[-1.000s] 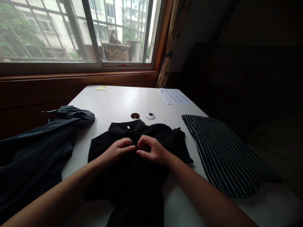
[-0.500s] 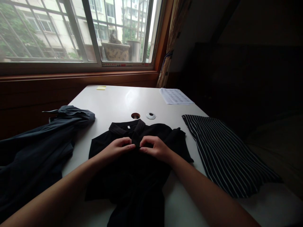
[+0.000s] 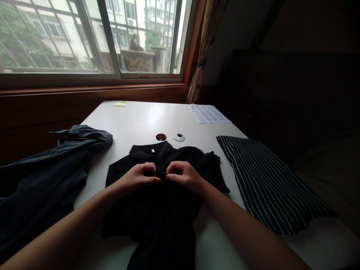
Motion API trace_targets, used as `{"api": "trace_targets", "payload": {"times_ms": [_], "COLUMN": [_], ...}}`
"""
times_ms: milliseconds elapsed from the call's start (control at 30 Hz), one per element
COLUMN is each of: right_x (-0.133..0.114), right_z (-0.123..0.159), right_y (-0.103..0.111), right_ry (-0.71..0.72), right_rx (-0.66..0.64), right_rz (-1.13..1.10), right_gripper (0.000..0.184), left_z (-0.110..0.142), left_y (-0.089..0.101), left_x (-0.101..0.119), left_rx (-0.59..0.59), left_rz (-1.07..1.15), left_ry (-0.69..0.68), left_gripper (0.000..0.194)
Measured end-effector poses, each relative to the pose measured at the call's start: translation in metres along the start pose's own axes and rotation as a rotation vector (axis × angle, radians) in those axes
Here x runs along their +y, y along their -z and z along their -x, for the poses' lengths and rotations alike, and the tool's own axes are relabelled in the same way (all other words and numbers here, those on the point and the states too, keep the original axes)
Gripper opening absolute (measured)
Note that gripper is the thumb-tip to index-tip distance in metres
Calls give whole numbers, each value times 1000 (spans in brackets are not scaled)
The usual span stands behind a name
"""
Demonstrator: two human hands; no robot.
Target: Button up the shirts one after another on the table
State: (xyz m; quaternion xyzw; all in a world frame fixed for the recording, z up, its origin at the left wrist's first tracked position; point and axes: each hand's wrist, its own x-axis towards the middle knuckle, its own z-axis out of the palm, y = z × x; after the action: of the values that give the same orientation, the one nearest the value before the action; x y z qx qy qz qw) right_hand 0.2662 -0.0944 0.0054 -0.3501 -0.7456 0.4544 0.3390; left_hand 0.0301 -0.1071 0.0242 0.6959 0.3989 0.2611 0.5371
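Note:
A black polo shirt (image 3: 168, 210) lies front up on the white table, its collar (image 3: 137, 151) toward the window and a small white label inside the neck. Just below the collar, my left hand (image 3: 142, 175) pinches the front placket between thumb and fingers. Close beside it, my right hand (image 3: 182, 173) pinches the placket's other side. The two hands' fingertips nearly meet. Any button between them is too dark and small to make out.
Dark blue-grey clothing (image 3: 56, 168) hangs over the table's left side. A striped black-and-white cloth (image 3: 270, 180) lies at right. Farther back are a cable hole (image 3: 161, 137), its round cover (image 3: 179, 137), printed papers (image 3: 209, 114) and a yellow note (image 3: 120, 104). A window stands behind.
My left thumb has dropped slightly, widening the gap to its fingers. My right hand keeps its pinch in the same spot, and the shirt lies as before.

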Motion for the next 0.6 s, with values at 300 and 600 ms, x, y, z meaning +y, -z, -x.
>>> {"api": "trace_targets", "payload": {"times_ms": [300,600], "right_x": [-2,0], "right_z": [0,0], "right_y": [0,-1], "right_ry": [-16,-54], "right_rx": [-32,-82], "right_rz": [-6,-22], "right_gripper": [16,22], "left_z": [0,-1], "left_y": [-2,-6], "left_x": [-2,-5], "left_rx": [19,97], "left_rz": [-52,-86], "left_ry": [-25,-34], "left_gripper": [22,19]}}
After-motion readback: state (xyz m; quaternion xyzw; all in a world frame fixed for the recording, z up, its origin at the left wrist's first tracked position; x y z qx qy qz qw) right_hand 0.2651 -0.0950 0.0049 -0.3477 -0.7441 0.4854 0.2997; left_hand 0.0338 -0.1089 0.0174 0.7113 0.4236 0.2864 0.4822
